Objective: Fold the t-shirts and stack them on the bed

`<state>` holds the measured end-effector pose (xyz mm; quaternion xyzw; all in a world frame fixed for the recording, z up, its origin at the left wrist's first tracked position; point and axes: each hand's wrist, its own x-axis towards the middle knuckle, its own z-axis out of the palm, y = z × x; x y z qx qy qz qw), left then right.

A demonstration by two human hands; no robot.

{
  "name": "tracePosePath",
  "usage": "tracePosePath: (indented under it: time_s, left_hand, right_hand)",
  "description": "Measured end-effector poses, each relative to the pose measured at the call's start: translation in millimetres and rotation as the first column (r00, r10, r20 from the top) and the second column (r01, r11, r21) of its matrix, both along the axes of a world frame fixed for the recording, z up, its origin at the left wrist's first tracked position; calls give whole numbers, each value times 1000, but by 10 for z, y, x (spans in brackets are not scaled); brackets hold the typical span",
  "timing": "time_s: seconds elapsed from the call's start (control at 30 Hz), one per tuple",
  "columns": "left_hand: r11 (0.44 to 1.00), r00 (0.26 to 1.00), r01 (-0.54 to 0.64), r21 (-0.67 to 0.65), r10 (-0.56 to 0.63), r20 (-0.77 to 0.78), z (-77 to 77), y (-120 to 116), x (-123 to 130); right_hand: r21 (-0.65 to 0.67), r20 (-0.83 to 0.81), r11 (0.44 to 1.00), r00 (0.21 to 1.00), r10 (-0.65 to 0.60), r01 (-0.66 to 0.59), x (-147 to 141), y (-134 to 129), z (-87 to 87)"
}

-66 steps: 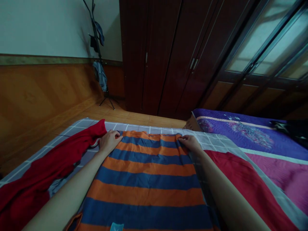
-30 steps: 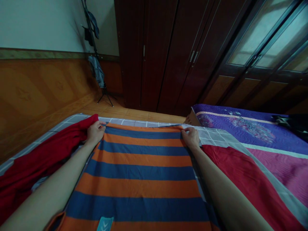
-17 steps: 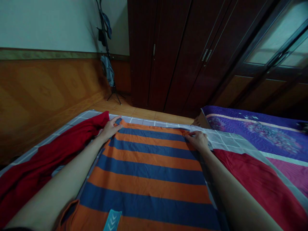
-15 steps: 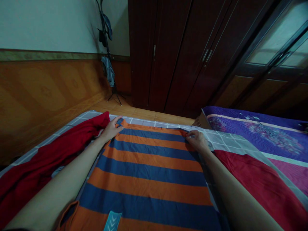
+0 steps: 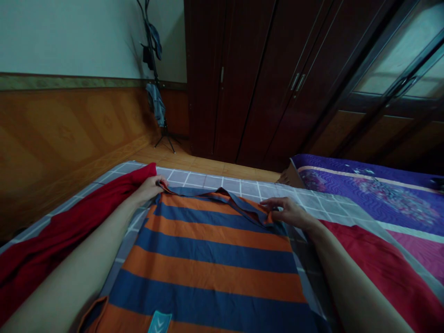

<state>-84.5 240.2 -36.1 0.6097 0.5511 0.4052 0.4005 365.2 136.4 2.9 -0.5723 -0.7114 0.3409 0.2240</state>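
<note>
My left hand [image 5: 149, 188] pinches the striped shirt [image 5: 208, 273] by its far-left corner | my right hand [image 5: 289, 212] pinches its far-right, hem rumpled between | shirt spread on checked cover [image 5: 201, 180], a strip showing beyond, then floor [image 5: 194, 163] | red cloth [image 5: 88, 217] left, second red cloth [image 5: 374, 259] right

A gray white-gridded cover [image 5: 322, 203] bears a blue-and-orange striped garment [image 5: 208, 266], red cloth [image 5: 83, 215] on either side.

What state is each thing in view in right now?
Striped garment: spread out, far edge rumpled
Left hand: pinching the garment's far left corner
Right hand: pinching its far right corner
Left red cloth: bunched lengthwise
Right red cloth: spread, partly hidden
Wardrobe doors: shut
Coat rack: upright, with things hung on it
</note>
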Motion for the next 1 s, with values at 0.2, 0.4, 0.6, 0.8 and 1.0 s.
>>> tracePosePath:
  time_s: [0.2,0.4,0.6,0.8,1.0]
  left_hand:
    - [999,996,40,-16,-41,-83,87,4,11]
    - [1000,996,-18,-18,16,-93,-27,66,9]
    - [998,992,-63,-27,60,-111,-131,126,-44]
    - [996,987,-77,-40,71,-142,-112,125,-50]
    - [996,989,-76,-43,70,-134,-40,64,-16]
  right_hand:
    - [78,152,996,987,-48,36,-36,-7,10]
    - [41,153,999,987,-41,35,-112,-10,43]
    - [93,283,993,958,38,-67,-173,-32,39]
    - [17,242,994,965,104,-111,-140,-86,140]
    - [6,305,996,949,82,-88,-156,-139,193]
